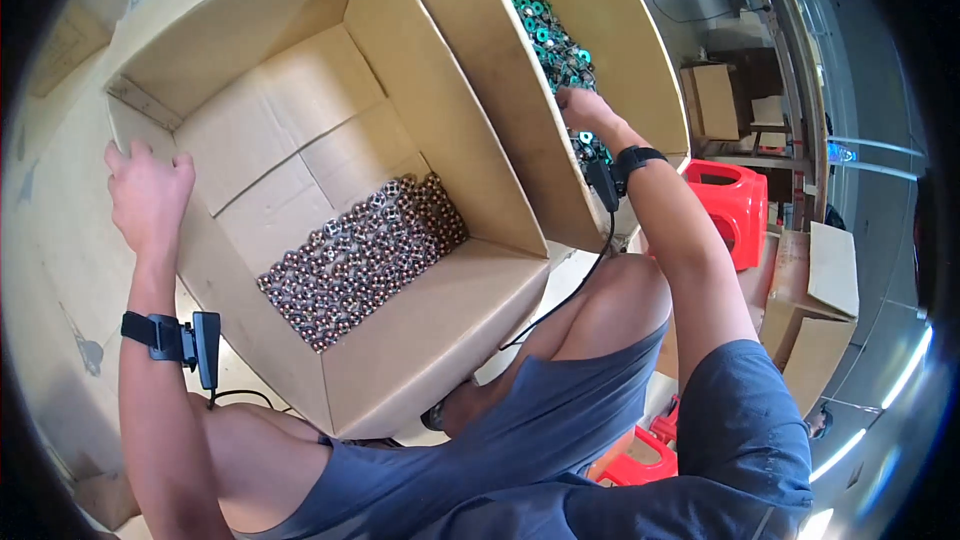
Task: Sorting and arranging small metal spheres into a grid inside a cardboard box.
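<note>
In front of me stands a large open cardboard box (440, 325). Shiny copper-and-silver round metal parts (350, 265) cover the near part of its floor. My left hand (150, 190) grips this box's left rim, with the thumb toward the inside. To the right is a second, narrower cardboard box (635, 50) holding a heap of small green and dark metal parts (550, 35). My right hand (590, 110) reaches into it, close against the heap, fingers curled. Whatever those fingers hold is hidden.
A red plastic stool (735, 210) stands right of the second box, and part of another red stool (640, 460) shows behind my right side. An open cardboard carton (815, 290) sits farther right. A black cable (570, 295) hangs from my right wrist band.
</note>
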### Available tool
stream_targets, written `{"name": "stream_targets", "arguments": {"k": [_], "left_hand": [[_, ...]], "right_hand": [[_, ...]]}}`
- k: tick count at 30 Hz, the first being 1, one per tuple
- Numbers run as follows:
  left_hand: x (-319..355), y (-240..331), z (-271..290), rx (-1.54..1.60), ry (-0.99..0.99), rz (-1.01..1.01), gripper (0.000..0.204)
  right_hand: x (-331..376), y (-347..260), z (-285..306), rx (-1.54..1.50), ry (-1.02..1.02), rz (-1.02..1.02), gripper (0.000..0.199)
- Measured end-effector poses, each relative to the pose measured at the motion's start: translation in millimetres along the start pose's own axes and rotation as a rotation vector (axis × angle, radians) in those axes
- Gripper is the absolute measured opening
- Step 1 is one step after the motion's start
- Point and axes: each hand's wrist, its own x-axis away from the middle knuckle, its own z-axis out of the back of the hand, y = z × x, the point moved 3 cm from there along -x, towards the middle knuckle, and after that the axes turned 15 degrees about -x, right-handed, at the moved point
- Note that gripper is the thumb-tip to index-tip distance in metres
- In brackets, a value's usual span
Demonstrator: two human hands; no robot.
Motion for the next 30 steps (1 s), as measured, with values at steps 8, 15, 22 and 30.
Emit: {"name": "stream_targets", "arguments": {"k": [8, 15, 22, 30], "left_hand": [[-14.5, -3.5, -3.2, 0.070, 0.048, -0.032, 0.048], [10.0, -1.2, 10.7, 0.184, -0.040, 0.059, 0.051], [15.6, -12.3, 21.0, 0.293, -0.038, 0.049, 0.045], [4.0, -13.6, 19.1, 0.301, -0.059, 0.055, 0.044]], "right_hand": [[-18.9, 29.6, 5.7, -0.036, 0.217, -0.167, 0.036], [-11.7, 48.7, -45.9, -0.172, 0.556, -0.167, 0.037], [-17.3, 57.6, -50.1, -0.273, 0.690, -0.205, 0.028], [-28.1, 56.6, -46.4, -0.302, 0.690, -0.252, 0.028]]}}
